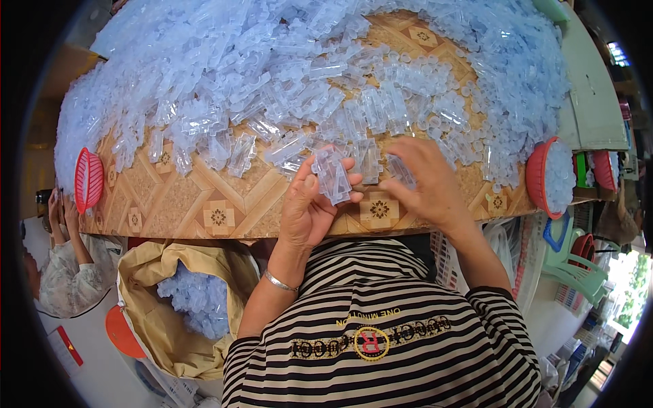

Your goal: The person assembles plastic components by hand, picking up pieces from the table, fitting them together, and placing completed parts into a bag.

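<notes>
**Two hands over a heap of clear plastic pieces, one piece held, the next just to its right**

Two bare hands at the near edge of the wood-patterned table (204,204). Left hand (309,207) raised just off the surface, fingers (307,182) curled and clamped on a small translucent bluish plastic moulded piece (332,175), thumb pressing against its lower edge. Long axis of that piece tilted from upper left to lower right, upper end standing clear of the fingertips and pointing toward the heap. Right hand (425,180) palm-down just beside it, fingers spread apart and laid flat over loose clear pieces at the front of the pile, gripping nothing that can be made out; one narrow clear strip (400,170) showing at the fingertips, touching them, lying between the two hands. Held piece thus to the left of the right fingertips and near them; loose strip nearer the right hand than the left.

Beyond both hands, a great mound of the same translucent bluish plastic parts (306,61) covering most of the table. Red plastic basket (88,180) at the far left edge, another red basket (544,178) filled with clear parts at the right edge. Below the table on the left, a tan paper sack (156,272) holding more parts.
</notes>
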Demonstrator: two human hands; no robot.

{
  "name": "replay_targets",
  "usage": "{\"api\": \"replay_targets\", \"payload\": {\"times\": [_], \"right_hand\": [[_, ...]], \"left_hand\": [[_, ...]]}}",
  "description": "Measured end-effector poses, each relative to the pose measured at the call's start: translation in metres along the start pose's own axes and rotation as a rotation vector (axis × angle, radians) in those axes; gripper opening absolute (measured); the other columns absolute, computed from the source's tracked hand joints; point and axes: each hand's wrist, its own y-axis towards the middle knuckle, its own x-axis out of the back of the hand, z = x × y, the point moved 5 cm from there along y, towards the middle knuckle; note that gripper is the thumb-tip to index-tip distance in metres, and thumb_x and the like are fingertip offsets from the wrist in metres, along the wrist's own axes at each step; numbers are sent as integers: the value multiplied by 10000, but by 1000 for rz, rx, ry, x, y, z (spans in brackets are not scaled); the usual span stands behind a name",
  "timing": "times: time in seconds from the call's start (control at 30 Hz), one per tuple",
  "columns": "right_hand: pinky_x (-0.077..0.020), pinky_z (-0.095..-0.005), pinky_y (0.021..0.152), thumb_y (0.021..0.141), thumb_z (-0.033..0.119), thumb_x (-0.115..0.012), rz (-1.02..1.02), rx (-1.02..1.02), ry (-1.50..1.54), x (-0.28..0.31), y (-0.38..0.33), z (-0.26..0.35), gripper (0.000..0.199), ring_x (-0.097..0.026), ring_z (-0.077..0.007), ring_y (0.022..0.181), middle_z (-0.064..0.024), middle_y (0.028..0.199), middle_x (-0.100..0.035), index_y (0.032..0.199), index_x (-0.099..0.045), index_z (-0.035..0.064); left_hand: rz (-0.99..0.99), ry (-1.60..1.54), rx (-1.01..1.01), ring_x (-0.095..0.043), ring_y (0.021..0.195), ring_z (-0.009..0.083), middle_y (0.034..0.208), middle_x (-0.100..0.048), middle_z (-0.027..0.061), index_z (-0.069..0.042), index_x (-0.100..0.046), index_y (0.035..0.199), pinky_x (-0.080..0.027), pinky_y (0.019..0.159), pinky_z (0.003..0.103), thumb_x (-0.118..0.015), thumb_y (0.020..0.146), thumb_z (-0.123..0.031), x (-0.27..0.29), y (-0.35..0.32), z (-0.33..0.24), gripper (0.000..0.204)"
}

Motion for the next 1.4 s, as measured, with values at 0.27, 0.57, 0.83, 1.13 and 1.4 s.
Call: {"api": "replay_targets", "payload": {"times": [0.27, 0.57, 0.83, 1.13, 1.4], "right_hand": [[-387, -428, 913, 695, 218, -725, 166, 42, -31, -18, 4, -5, 449, -499, -297, 1084, -98, 1178, -537, 1093, -583, 68], [-394, -450, 936, 671, 121, -720, 223, 41, -19, -2, -3, -20, 393, -504, -326, 1082, -128, 1141, -534, 1035, -585, 60], [-436, -399, 932, 699, 27, -666, 312, -95, 175, 12, 7, -7, 470, -505, -349, 1108, -153, 1203, -490, 1146, -520, 40], [-463, -380, 910, 712, 48, -644, 422, -128, 372, 8, 19, -7, 568, -503, -332, 1129, -163, 1255, -470, 1250, -461, 63], [-447, -387, 946, 738, 88, -642, 435, -77, 367, 7, 26, -11, 536, -494, -329, 1149, -163, 1255, -479, 1248, -476, 71]], "left_hand": [[25, -40, -27, -581, 1089, 363, 1259, -503, 250, -13, -305, 1380, -538, 845, 491, -560, 919, -243, 2, 0, -2, 575], [-4, -14, 38, -568, 1111, 355, 1275, -495, 241, -25, -316, 1378, -528, 866, 491, -598, 903, -233, -3, -1, -1, 591], [2, 21, 70, -571, 1108, 352, 1273, -498, 233, -27, -322, 1376, -532, 864, 489, -613, 898, -252, -5, -1, 0, 603], [-26, 70, 76, -574, 1109, 342, 1270, -501, 229, -31, -295, 1385, -544, 839, 490, -604, 899, -263, -4, 1, 2, 621], [0, 25, 86, -575, 1107, 339, 1268, -505, 227, -35, -325, 1383, -537, 857, 482, -605, 902, -239, -5, 0, 3, 593]]}}
